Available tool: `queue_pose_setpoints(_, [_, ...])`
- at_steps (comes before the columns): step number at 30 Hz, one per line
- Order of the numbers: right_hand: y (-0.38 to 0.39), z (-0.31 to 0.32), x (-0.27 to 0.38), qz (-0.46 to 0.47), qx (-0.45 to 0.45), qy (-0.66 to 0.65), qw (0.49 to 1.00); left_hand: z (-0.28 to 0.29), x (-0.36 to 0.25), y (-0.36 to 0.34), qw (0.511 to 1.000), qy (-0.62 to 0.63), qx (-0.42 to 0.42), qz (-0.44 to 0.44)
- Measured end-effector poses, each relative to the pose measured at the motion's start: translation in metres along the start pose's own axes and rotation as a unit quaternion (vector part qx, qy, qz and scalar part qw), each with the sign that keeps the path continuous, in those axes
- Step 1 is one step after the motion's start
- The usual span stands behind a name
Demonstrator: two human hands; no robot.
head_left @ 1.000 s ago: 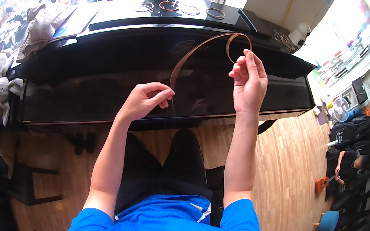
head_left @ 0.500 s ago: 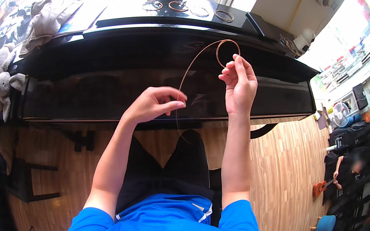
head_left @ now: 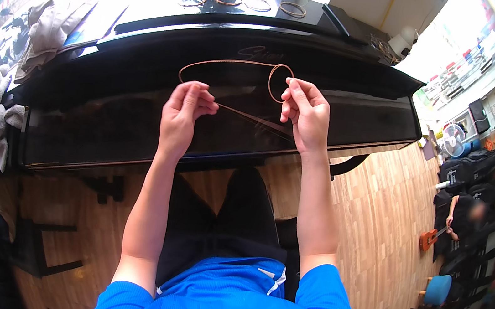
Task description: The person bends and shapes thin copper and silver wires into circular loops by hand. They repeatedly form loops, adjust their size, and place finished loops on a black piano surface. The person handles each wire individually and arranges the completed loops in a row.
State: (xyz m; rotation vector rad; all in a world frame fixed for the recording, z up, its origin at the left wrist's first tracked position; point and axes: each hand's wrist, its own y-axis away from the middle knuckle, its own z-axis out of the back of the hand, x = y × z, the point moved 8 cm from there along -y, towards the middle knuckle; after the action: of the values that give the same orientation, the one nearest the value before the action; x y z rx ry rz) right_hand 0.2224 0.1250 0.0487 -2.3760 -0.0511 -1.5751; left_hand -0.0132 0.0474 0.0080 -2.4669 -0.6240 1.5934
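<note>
1. The left hand (head_left: pixel 183 110) pinches a thin copper-coloured wire (head_left: pixel 222 62), fingers together on it.
2. The right hand (head_left: pixel 305 113) grips the wire's small loop (head_left: pixel 270 82), fingers clamped on it.
3. The wire arcs between both hands above a closed black piano (head_left: pixel 107 116).

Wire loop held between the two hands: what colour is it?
The wire loop is coppery brown, seen in the head view.

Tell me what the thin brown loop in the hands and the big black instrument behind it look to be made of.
Brown loop: probably metal wire or string; it is hair-thin and holds springy curves. Black piano: glossy lacquered finish, likely over wood; it mirrors the windows.
</note>
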Motion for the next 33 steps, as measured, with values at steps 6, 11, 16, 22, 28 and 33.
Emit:
queue_pose_setpoints(6, [0.01,0.004,-0.015,0.006,-0.021,0.051,0.998,0.021,-0.001,-0.002,0.995,0.04,-0.086,-0.027])
queue_pose_setpoints(11, [0.013,0.015,-0.021,-0.003,-0.038,0.063,0.997,0.024,-0.004,-0.001,0.991,0.04,-0.119,-0.037])
queue_pose_setpoints(16, [0.014,0.016,-0.027,-0.011,-0.029,0.058,0.998,0.023,-0.004,-0.003,0.994,0.035,-0.1,-0.039])
queue_pose_setpoints(22, [0.013,0.01,-0.027,-0.008,-0.011,0.045,0.999,0.018,-0.005,-0.002,0.994,0.027,-0.104,-0.035])
queue_pose_setpoints(28, [0.014,0.007,-0.02,0.02,-0.016,0.009,1.0,0.021,-0.005,-0.003,0.992,0.026,-0.111,-0.047])
queue_pose_setpoints(33, [0.007,0.018,-0.007,0.051,-0.024,0.021,0.998,0.023,-0.006,-0.001,0.991,0.03,-0.123,-0.041])
